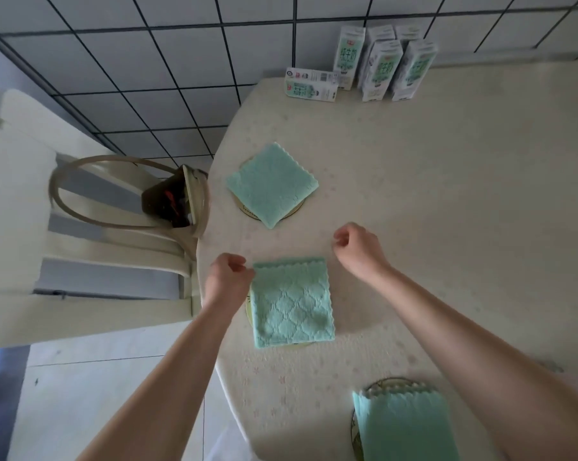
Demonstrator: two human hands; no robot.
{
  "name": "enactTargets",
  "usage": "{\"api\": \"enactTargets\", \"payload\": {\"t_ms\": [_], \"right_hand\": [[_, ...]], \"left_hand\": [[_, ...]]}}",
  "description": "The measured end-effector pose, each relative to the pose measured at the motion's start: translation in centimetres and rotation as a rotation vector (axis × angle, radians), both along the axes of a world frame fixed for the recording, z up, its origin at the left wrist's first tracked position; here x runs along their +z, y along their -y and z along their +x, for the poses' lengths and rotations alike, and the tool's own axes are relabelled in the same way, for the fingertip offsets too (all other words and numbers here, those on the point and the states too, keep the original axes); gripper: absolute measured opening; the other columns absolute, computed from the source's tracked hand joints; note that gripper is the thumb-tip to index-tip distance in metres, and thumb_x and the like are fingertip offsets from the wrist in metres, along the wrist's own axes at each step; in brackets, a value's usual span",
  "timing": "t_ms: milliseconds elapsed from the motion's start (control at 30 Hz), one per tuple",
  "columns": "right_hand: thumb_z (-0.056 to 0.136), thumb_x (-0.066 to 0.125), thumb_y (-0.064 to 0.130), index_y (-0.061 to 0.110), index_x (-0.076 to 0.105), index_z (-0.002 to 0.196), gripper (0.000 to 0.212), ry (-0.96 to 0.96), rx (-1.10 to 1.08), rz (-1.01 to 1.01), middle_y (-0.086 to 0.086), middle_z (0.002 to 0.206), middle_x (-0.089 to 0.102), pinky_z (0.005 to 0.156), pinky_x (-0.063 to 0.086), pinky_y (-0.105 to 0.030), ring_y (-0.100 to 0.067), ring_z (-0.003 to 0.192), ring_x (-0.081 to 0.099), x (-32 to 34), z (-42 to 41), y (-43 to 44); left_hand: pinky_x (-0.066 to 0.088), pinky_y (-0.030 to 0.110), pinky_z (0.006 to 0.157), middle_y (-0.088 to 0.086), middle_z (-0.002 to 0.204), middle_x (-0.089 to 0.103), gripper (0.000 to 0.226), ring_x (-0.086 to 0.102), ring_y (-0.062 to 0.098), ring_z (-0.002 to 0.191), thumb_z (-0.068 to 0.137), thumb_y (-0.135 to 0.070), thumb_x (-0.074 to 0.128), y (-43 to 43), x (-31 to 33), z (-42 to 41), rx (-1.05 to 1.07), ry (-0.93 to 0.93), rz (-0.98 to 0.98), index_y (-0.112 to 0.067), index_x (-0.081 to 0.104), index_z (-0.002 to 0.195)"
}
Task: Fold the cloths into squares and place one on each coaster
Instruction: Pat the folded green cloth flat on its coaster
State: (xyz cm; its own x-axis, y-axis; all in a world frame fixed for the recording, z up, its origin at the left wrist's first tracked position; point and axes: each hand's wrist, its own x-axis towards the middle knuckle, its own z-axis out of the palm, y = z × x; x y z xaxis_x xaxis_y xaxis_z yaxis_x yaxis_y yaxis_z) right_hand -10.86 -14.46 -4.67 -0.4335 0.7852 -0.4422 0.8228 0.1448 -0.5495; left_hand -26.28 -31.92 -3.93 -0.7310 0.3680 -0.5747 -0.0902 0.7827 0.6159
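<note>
Three folded mint-green cloths lie on the table. The far cloth (272, 184) sits as a diamond on a round coaster (249, 211). The middle cloth (292, 302) lies square on a second coaster (248, 309), whose rim shows at its left edge. The near cloth (405, 427) covers a third coaster (379, 383) at the bottom edge. My left hand (229, 277) has curled fingers and pinches the middle cloth's far left corner. My right hand (357, 246) hovers curled, just beyond the cloth's far right corner, holding nothing.
Several milk cartons (384, 66) stand at the table's far edge, and one (310, 84) lies flat. A cream plastic chair (91, 207) holding a dark bag (167, 202) stands left of the table, close to its rounded edge (201, 261).
</note>
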Motion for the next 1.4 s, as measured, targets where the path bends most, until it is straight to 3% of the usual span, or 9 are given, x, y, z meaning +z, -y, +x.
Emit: {"api": "enactTargets", "payload": {"t_ms": [200,367,467,533,667,800,900,1067,1400], "right_hand": [[0.086,0.054,0.015,0.007,0.056,0.119,0.033,-0.037,0.016,0.011,-0.01,0.117,0.061,0.088,0.041,-0.029,-0.026,0.11,0.055,0.7,-6.8,-5.2],[0.088,0.054,0.02,0.005,0.05,0.131,0.046,-0.016,0.035,-0.046,-0.012,0.128,0.056,0.092,0.04,-0.029,-0.028,0.12,0.05,0.6,-10.5,-8.0],[0.088,0.052,0.021,0.013,0.063,0.093,0.015,-0.035,0.039,-0.096,-0.008,0.09,0.062,0.067,0.04,-0.029,-0.028,0.091,0.055,0.2,-11.8,-8.5],[0.085,0.051,0.018,0.019,0.038,0.057,0.031,-0.051,0.023,-0.111,0.0,0.058,0.038,0.049,0.024,-0.03,-0.023,0.062,0.039,0.2,-12.3,-8.6],[0.08,0.052,0.018,0.018,0.037,0.057,0.028,-0.107,-0.073,-0.217,-0.001,0.058,0.036,0.053,0.026,-0.027,-0.018,0.055,0.035,0.3,-12.7,-8.6],[0.08,0.056,0.017,0.006,0.066,0.083,0.015,-0.176,-0.116,-0.319,-0.007,0.073,0.051,0.062,0.039,-0.033,-0.02,0.067,0.048,0.4,-12.6,-8.3],[0.084,0.056,0.013,0.011,0.066,0.104,0.022,-0.233,-0.155,-0.351,-0.004,0.091,0.062,0.073,0.052,-0.035,-0.019,0.081,0.058,0.0,-12.1,-7.8],[0.084,0.06,0.016,0.02,0.059,0.096,0.013,-0.232,-0.205,-0.378,0.001,0.088,0.062,0.078,0.056,-0.04,-0.019,0.081,0.061,-1.6,-11.5,-6.3],[0.087,0.056,0.019,0.015,0.055,0.095,0.009,-0.08,-0.064,-0.073,-0.006,0.091,0.062,0.069,0.049,-0.033,-0.019,0.081,0.055,-2.0,-10.5,-4.6]], "left_hand": [[0.05,0.029,0.068,0.005,0.089,0.066,0.03,0.058,0.021,0.075,0.078,-0.008,0.059,-5.7,-0.9,-3.2,0.19,0.148,0.112,-0.016,0.061,0.107],[0.052,0.046,0.087,0.017,0.078,0.067,0.01,0.06,0.026,0.077,0.064,0.0,0.064,-8.7,-2.1,-4.7,0.438,0.359,0.197,-0.01,0.067,0.063],[0.056,0.042,0.077,0.02,0.08,0.064,0.008,0.06,0.027,0.072,0.07,0.004,0.062,-9.7,-1.7,-4.7,0.533,0.464,0.237,0.002,0.064,0.077],[0.055,0.032,0.058,0.016,0.073,0.059,0.006,0.057,0.023,0.064,0.079,0.007,0.059,-9.9,-1.4,-4.7,0.61,0.546,0.293,0.003,0.058,0.082],[0.05,0.031,0.059,0.012,0.076,0.055,0.013,0.055,0.023,0.071,0.084,-0.002,0.066,-10.3,-0.8,-5.2,0.675,0.609,0.368,-0.002,0.054,0.078],[0.052,0.033,0.067,0.009,0.086,0.06,0.014,0.056,0.021,0.075,0.082,-0.007,0.068,-10.6,-1.4,-6.7,0.558,0.448,0.384,-0.005,0.062,0.095],[0.053,0.042,0.085,0.006,0.106,0.063,0.036,0.061,0.024,0.095,0.082,-0.013,0.067,-10.8,-1.5,-7.5,0.376,0.217,0.322,-0.009,0.059,0.116],[0.042,0.029,0.077,0.0,0.107,0.058,0.035,0.054,0.016,0.094,0.086,-0.012,0.062,-11.3,-1.4,-8.2,0.25,0.058,0.288,-0.013,0.056,0.121],[0.048,0.033,0.075,0.009,0.106,0.061,0.033,0.059,0.023,0.09,0.085,-0.025,0.067,-10.0,-3.5,-8.2,0.089,-0.173,0.141,-0.008,0.055,0.109]]}}
